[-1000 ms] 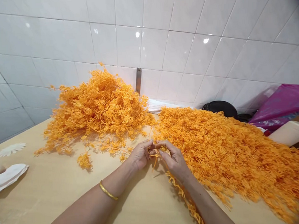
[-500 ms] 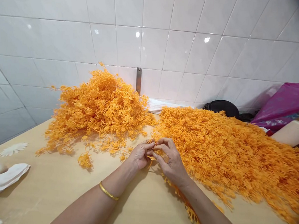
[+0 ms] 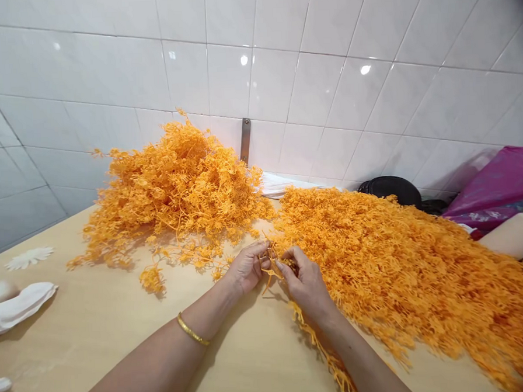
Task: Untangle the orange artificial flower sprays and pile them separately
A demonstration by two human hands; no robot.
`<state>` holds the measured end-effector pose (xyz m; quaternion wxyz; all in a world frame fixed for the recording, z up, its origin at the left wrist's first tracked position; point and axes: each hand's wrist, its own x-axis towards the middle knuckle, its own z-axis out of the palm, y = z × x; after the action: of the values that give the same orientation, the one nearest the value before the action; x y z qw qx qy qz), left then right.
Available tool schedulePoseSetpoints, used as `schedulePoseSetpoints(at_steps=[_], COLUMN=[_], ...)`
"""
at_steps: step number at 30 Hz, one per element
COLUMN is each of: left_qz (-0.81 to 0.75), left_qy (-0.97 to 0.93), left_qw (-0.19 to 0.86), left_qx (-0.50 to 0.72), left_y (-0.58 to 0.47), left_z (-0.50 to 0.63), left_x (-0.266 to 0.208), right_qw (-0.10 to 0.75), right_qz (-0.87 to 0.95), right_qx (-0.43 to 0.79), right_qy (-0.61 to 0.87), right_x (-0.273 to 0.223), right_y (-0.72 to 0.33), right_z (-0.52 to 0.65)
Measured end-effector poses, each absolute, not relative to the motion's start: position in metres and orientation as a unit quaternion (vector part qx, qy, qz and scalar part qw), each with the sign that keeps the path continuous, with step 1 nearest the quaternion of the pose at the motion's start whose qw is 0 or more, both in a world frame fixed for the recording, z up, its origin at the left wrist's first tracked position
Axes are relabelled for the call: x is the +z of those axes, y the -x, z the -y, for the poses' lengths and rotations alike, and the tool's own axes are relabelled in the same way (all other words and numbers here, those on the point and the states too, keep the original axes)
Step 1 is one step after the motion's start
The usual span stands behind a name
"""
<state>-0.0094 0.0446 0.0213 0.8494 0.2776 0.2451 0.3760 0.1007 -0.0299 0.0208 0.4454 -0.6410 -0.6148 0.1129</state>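
Observation:
My left hand (image 3: 246,267) and my right hand (image 3: 305,284) meet at the middle of a tan table (image 3: 98,339), both pinching a small orange plastic sprig (image 3: 270,264). A long strand of the same orange pieces (image 3: 322,351) trails from under my right wrist toward me. A tangled heap of orange sprigs (image 3: 177,188) rises at the back left. A wide flat spread of orange strands (image 3: 405,264) covers the right side, touching my right hand. A gold bangle (image 3: 192,332) sits on my left wrist.
White fabric petal pieces (image 3: 17,302) and a white flower shape (image 3: 28,258) lie at the left edge. A black bag (image 3: 392,189), magenta plastic (image 3: 497,183) and a white box (image 3: 513,235) stand at the back right against the tiled wall (image 3: 281,72).
My fingers have shifted on the sprig; the right hand dropped slightly lower and the trailing strand moved with it. The piles have not moved.

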Motion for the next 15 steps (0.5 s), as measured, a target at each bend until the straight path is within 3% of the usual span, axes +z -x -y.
schedulePoseSetpoints(at_steps=[5, 15], left_qz=[-0.251, -0.295], left_qy=[-0.313, -0.291], left_qw=[0.833, 0.812], left_qx=[0.381, 0.411], left_y=[0.0074, 0.0064], left_z=[-0.0421, -0.0478], left_x=[0.0200, 0.0160], right_qw=[0.465, 0.556], right_qz=[0.604, 0.535], right_qx=[0.134, 0.334], right_qy=[0.634, 0.542], right_x=[0.0226, 0.0237], right_y=[-0.1048, -0.1081], right_z=[0.0290, 0.0230])
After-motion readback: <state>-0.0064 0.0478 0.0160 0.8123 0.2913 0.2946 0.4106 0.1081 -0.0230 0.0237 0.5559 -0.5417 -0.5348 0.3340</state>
